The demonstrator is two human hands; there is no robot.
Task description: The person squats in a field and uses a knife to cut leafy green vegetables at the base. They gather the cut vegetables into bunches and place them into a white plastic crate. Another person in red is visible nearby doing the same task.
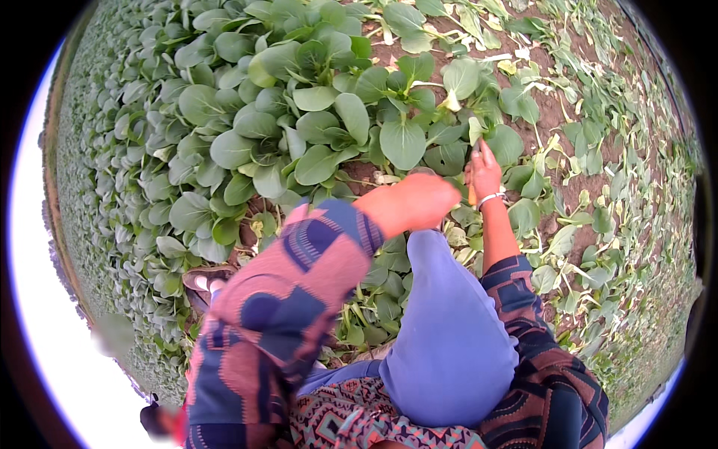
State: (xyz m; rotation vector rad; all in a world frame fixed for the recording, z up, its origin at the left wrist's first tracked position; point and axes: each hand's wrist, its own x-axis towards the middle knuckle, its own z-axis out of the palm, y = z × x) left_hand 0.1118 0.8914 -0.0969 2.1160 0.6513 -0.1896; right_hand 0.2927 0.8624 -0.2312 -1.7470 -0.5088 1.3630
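My right hand (483, 173), with a bracelet at the wrist, is shut on a knife with an orange handle (472, 195). Only a short dark stretch of its blade shows past my fingers, against the leaves of a cut-looking leafy green plant (474, 130). My left hand (432, 195) is blurred and sits just left of the right one, above my raised knee. Its fingers are turned away, so whether it holds anything is hidden. Broad, rounded leaves of standing leafy greens (403, 145) lie just beyond both hands.
Dense rows of leafy greens (202, 106) fill the left side. Loose, wilting leaves (566, 241) litter the brown soil (552, 115) on the right. My blue-trousered knee (443, 337) rises between my arms. A shoe (207, 278) rests at left. A person in red (178, 424) appears at lower left.
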